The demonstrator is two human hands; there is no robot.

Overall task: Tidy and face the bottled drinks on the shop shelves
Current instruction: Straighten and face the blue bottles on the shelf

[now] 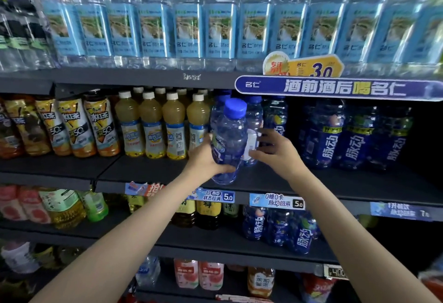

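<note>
On your far left, on the middle shelf (148, 170), stand the iced tea bottles (79, 127) with their yellow and white labels; just beside them to the right come the yellow juice bottles (163, 127) with white caps, lined up in a row; above all of these the top shelf carries a long row of clear water bottles (187, 22) with pale blue labels; your left hand (206, 158) reaches up from below and wraps its grip round the lower body of the blue-capped bottle (227, 142), thumb on the near face and fingers hidden behind; that bottle is slightly tilted at the front of the middle shelf, between the juice row and the dark blue bottles, and whether its base touches the shelf you cannot tell; your right hand (275, 151) sits just right of it, fingers bent, their tips pressed on the white label (250, 144) at the bottle's side, so this grip is also grasping the bottle; behind it stand further blue-capped bottles (254, 115); farther right the dark blue sports drink bottles (354, 139) face forward in a row; a blue banner (335, 86) runs along the shelf edge above them; price tags (275, 200) hang on the edge below.
</note>
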